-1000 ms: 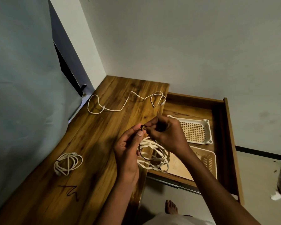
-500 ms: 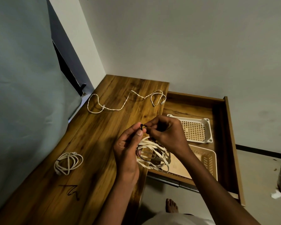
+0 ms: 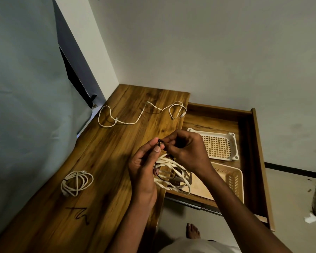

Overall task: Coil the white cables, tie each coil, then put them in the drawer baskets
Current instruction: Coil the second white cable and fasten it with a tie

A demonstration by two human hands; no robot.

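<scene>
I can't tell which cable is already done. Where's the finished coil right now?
The tied coil lies on the wooden table at the lower left of the head view, left of the left hand and just above a dark scribble on the wood.

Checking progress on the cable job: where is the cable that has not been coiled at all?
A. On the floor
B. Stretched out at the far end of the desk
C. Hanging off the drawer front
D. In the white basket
B: the loose cable lies spread across the far end of the desk, beyond the hands.
</scene>
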